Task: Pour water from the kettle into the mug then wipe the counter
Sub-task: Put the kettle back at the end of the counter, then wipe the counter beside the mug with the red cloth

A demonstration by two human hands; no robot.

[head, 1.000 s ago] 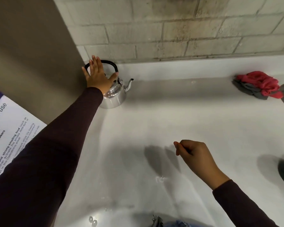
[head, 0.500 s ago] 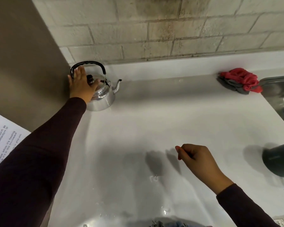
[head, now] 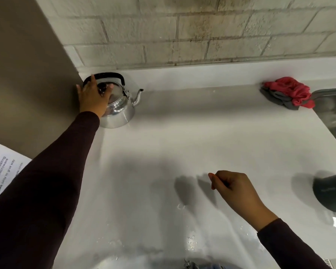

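Reaching across to the far left corner of the worktop [head: 182, 136], the left hand [head: 92, 100] lies over the top of the steel kettle [head: 117, 111], its fingers [head: 93, 80] spread and pointing up toward the black handle [head: 109, 75], the thumb beside the dark lid knob [head: 102, 88]; they are apart and not closed round anything, so the grasp looks about to be taken, not yet made. The kettle stands upright against the brown side panel [head: 27, 74], spout [head: 138, 96] pointing right. The right hand [head: 235, 191] hovers above the near middle of the worktop, fingers curled loosely together and holding nothing that shows. A dark mug [head: 332, 193] sits well apart at the right edge, only partly in view, so its contents cannot be told. A red and grey cloth [head: 287, 94] lies bunched at the back right, just beside the steel sink [head: 334, 109]. Judging from this, the task is barely begun: the kettle is not lifted, no pouring shows, and the cloth lies untouched, while a few water drops [head: 191, 243] glint on the near worktop, left to be wiped.
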